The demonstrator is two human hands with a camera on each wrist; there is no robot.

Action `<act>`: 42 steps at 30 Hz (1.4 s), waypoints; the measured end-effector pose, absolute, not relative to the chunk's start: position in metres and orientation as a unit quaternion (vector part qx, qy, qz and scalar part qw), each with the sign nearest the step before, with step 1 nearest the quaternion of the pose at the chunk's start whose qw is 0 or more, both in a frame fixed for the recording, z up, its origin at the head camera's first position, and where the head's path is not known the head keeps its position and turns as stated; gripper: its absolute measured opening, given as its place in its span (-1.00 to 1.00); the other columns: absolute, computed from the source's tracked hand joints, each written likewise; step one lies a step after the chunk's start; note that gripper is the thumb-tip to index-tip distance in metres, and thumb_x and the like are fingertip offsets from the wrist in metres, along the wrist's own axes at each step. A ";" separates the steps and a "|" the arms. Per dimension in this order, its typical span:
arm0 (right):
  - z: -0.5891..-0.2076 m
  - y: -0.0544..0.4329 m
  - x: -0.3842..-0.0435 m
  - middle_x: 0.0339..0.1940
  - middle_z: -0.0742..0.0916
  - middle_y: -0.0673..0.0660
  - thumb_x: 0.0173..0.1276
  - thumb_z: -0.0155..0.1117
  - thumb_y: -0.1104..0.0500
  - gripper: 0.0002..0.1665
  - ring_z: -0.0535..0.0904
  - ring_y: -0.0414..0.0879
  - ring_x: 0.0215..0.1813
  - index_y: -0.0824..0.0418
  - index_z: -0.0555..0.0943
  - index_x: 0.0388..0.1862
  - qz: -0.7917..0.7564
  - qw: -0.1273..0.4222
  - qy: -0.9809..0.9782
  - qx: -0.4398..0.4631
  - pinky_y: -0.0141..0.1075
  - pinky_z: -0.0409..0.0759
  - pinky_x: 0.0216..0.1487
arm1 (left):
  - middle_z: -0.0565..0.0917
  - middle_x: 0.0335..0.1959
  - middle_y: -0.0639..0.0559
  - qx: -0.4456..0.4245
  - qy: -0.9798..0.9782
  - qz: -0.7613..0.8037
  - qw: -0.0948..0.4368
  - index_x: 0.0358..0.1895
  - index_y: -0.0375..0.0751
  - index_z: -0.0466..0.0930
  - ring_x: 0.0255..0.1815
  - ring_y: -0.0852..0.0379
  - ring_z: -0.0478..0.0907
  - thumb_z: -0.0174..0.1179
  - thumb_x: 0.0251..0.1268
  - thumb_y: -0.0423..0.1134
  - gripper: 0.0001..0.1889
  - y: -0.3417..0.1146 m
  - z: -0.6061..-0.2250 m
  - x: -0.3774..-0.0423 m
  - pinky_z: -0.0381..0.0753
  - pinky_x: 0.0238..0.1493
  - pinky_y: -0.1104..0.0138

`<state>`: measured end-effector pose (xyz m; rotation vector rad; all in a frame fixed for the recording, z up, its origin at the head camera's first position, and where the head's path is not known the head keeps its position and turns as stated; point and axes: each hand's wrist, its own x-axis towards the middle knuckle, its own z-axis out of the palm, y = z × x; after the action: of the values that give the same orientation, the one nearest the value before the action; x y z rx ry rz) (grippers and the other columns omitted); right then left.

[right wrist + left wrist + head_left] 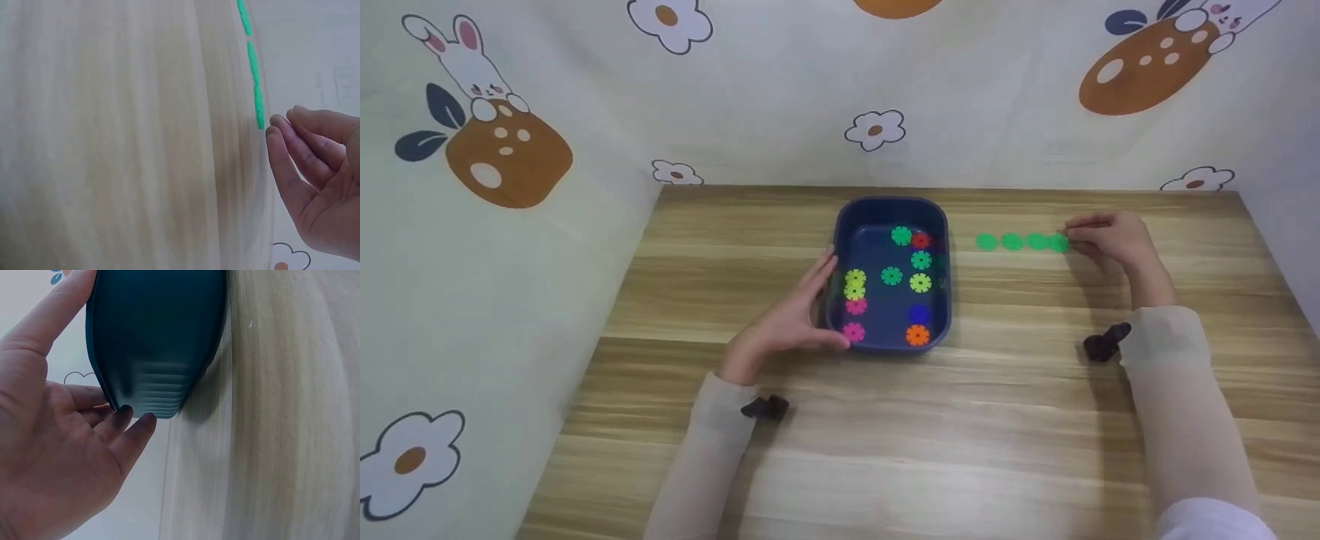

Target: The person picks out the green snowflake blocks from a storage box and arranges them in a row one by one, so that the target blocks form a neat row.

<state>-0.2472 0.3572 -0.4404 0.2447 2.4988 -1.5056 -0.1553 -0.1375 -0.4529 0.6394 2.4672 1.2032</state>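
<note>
A dark blue tray (894,347) holds several snowflake-shaped plastic discs in green, red, yellow, pink, blue and orange. My left hand (784,324) rests against its left side, thumb at the near left corner and fingers spread along the wall. The left wrist view shows this hand (62,439) touching the tray (157,332). To the right of the tray, several green discs (1012,241) lie in a row, the two rightmost touching. My right hand (1117,240) is at the row's right end. In the right wrist view its fingertips (272,130) are just beside the last green disc (259,109).
All of this lies on a wooden table (960,435). A pale curtain (780,90) with rabbits and flowers hangs behind it and along the left side. A dark wrist camera (1102,345) sits by the right sleeve and another (766,408) by the left.
</note>
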 end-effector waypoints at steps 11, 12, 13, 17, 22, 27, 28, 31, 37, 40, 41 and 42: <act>-0.429 0.337 -0.253 -0.39 0.75 -0.34 0.44 0.28 0.13 -0.53 0.70 -0.46 -0.25 0.42 0.55 0.18 -0.538 0.099 0.835 0.053 -0.55 0.67 -0.14 | -0.31 0.68 0.16 0.235 0.861 0.425 0.151 0.64 -0.04 -0.24 0.69 0.01 -0.25 0.58 -0.12 0.10 0.34 -0.139 -0.456 -0.156 0.00 0.63 0.00; -0.428 0.334 -0.253 -0.37 0.76 -0.31 0.44 0.26 0.17 -0.56 0.71 -0.43 -0.25 0.43 0.54 0.16 -0.554 0.101 0.825 0.048 -0.53 0.69 -0.12 | -0.31 0.68 0.16 0.235 0.861 0.426 0.151 0.64 -0.04 -0.24 0.69 0.00 -0.25 0.58 -0.12 0.11 0.35 -0.139 -0.456 -0.156 0.00 0.63 0.00; -0.426 0.331 -0.254 -0.37 0.76 -0.29 0.45 0.25 0.19 -0.58 0.72 -0.42 -0.25 0.44 0.54 0.16 -0.565 0.101 0.818 0.045 -0.51 0.69 -0.11 | -0.31 0.68 0.16 0.235 0.861 0.426 0.150 0.64 -0.05 -0.24 0.69 0.00 -0.25 0.58 -0.12 0.11 0.35 -0.139 -0.456 -0.156 -0.01 0.63 0.00; -0.416 0.316 -0.255 -0.37 0.76 -0.25 0.45 0.23 0.23 -0.68 0.72 -0.39 -0.29 0.39 0.59 0.09 -0.586 0.101 0.804 0.029 -0.47 0.72 -0.12 | -0.32 0.68 0.21 0.232 0.861 0.427 0.152 0.64 -0.01 -0.25 0.69 0.03 -0.25 0.58 -0.14 0.14 0.36 -0.140 -0.455 -0.156 -0.01 0.63 0.01; -0.411 0.299 -0.261 -0.35 0.77 -0.21 0.42 0.28 0.21 -0.69 0.71 -0.37 -0.29 0.37 0.61 0.06 -0.586 0.090 0.806 0.013 -0.50 0.71 -0.17 | -0.33 0.67 0.25 0.228 0.860 0.429 0.155 0.64 0.03 -0.26 0.69 0.03 -0.26 0.57 -0.15 0.18 0.37 -0.140 -0.455 -0.155 -0.01 0.63 -0.01; -0.403 0.278 -0.262 -0.32 0.77 -0.17 0.41 0.30 0.20 -0.78 0.71 -0.34 -0.24 0.25 0.68 -0.03 -0.596 0.079 0.799 -0.008 -0.50 0.71 -0.15 | -0.33 0.68 0.23 0.227 0.861 0.427 0.155 0.64 0.03 -0.26 0.69 0.03 -0.27 0.58 -0.16 0.15 0.37 -0.139 -0.454 -0.155 -0.01 0.63 0.00; -0.401 0.273 -0.262 -0.31 0.77 -0.16 0.40 0.30 0.20 -0.79 0.71 -0.33 -0.24 0.24 0.68 -0.03 -0.602 0.077 0.795 -0.014 -0.49 0.71 -0.14 | -0.33 0.68 0.23 0.227 0.861 0.428 0.155 0.64 0.03 -0.26 0.69 0.03 -0.27 0.58 -0.16 0.15 0.37 -0.139 -0.454 -0.154 -0.01 0.63 -0.01; -0.396 0.257 -0.264 -0.28 0.79 -0.12 0.41 0.30 0.19 -0.75 0.73 -0.31 -0.23 0.30 0.67 -0.02 -0.617 0.072 0.783 -0.031 -0.48 0.72 -0.14 | -0.32 0.68 0.20 0.230 0.859 0.431 0.152 0.64 0.01 -0.26 0.69 0.03 -0.26 0.59 -0.15 0.13 0.37 -0.139 -0.456 -0.155 -0.02 0.63 0.00; -0.387 0.227 -0.267 -0.24 0.80 -0.01 0.41 0.31 0.16 -0.67 0.74 -0.31 -0.23 0.38 0.66 0.01 -0.615 0.064 0.784 -0.058 -0.47 0.72 -0.14 | -0.31 0.69 0.10 0.236 0.860 0.428 0.149 0.64 -0.04 -0.25 0.69 0.03 -0.27 0.58 -0.14 0.14 0.36 -0.138 -0.458 -0.156 -0.02 0.63 -0.01; -0.384 0.213 -0.269 -0.22 0.80 0.02 0.41 0.31 0.15 -0.65 0.74 -0.29 -0.21 0.41 0.64 0.02 -0.614 0.066 0.784 -0.068 -0.46 0.72 -0.12 | -0.32 0.69 0.14 0.233 0.860 0.429 0.149 0.64 -0.02 -0.26 0.69 0.03 -0.27 0.59 -0.15 0.13 0.37 -0.138 -0.458 -0.156 -0.03 0.63 -0.02; -0.383 0.208 -0.270 -0.21 0.80 0.02 0.41 0.31 0.15 -0.65 0.74 -0.28 -0.21 0.41 0.65 0.02 -0.613 0.067 0.784 -0.071 -0.45 0.72 -0.12 | -0.32 0.68 0.15 0.232 0.860 0.429 0.148 0.64 -0.01 -0.26 0.69 0.03 -0.27 0.59 -0.15 0.13 0.37 -0.139 -0.458 -0.156 -0.03 0.63 -0.02; -0.382 0.204 -0.270 -0.22 0.80 0.02 0.41 0.31 0.16 -0.65 0.74 -0.28 -0.21 0.41 0.65 0.01 -0.612 0.067 0.785 -0.074 -0.44 0.73 -0.11 | -0.33 0.68 0.17 0.231 0.861 0.429 0.149 0.64 -0.01 -0.26 0.69 0.03 -0.27 0.59 -0.15 0.13 0.37 -0.139 -0.458 -0.156 -0.03 0.63 -0.01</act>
<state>-0.2704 0.2040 -0.3820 -0.2238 2.3646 -1.8442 -0.1561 -0.1386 -0.4575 0.6647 2.4742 1.2330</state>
